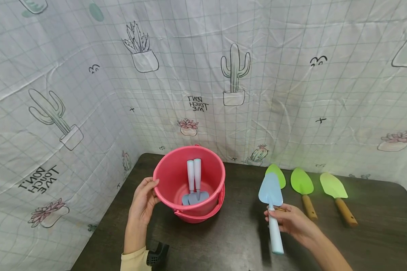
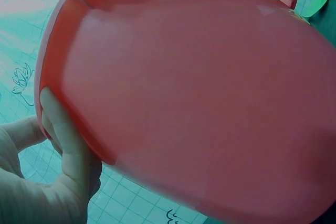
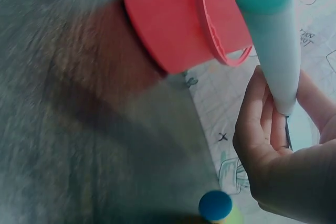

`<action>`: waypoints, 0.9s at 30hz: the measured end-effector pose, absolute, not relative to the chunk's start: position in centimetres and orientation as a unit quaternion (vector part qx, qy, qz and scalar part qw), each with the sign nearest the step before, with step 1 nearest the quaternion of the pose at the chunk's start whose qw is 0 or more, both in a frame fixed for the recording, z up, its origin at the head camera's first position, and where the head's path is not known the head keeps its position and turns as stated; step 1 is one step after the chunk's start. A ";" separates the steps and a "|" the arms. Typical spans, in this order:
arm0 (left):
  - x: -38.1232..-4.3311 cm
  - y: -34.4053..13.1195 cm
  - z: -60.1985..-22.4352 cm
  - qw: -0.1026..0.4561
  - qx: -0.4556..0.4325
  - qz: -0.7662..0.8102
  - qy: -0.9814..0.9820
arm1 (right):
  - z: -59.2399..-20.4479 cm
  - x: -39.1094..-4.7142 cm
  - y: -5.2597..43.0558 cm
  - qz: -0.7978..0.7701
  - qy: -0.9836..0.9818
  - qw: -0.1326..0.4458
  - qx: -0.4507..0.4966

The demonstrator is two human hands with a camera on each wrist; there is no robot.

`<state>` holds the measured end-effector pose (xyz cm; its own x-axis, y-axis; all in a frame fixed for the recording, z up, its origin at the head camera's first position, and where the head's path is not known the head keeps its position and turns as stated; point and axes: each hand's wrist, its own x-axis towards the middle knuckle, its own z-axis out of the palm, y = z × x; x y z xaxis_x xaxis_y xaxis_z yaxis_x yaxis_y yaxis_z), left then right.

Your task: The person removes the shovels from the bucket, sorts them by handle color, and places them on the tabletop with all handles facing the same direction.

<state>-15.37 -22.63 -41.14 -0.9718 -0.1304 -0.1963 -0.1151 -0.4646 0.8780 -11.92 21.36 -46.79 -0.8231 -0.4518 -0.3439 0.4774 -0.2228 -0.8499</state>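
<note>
My left hand [image 1: 144, 201] grips the left rim of a pink bucket [image 1: 166, 178], thumb over the edge and fingers outside; the left wrist view shows the bucket's outer wall [image 2: 199, 93] filling most of the picture. Inside lie two small garden tools [image 1: 197, 177] with pale handles up and grey-blue blades down. Over the table to the right, my right hand [image 1: 293, 222] holds a light blue trowel [image 1: 270, 190] near the neck, its blade pointing away from me. Its white handle [image 3: 275, 56] with a teal end stands out from the fingers in the right wrist view.
Two green trowels [image 1: 302, 180] [image 1: 334, 186] with wooden handles lie at the right of the dark table [image 1: 237, 226]. Another green blade [image 1: 281, 177] shows partly behind the blue trowel. A printed cloth [image 1: 274, 94] hangs along the table's back and left.
</note>
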 end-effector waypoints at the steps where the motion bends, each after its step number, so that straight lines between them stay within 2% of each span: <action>1: -15.4 -22.6 -41.1 0.005 0.119 -0.847 -0.518 | -46.9 -11.8 21.5 -0.780 0.550 0.297 0.016; 27: -15.5 -22.6 -41.3 0.008 0.116 -0.852 -0.511 | -49.8 -8.5 25.8 -0.716 0.596 0.356 0.069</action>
<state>-15.50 -22.64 -41.25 -0.9731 -0.1319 -0.1888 -0.1047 -0.4769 0.8727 -8.49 25.83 -49.83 -0.7367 -0.4286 -0.5231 0.5924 -0.0358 -0.8049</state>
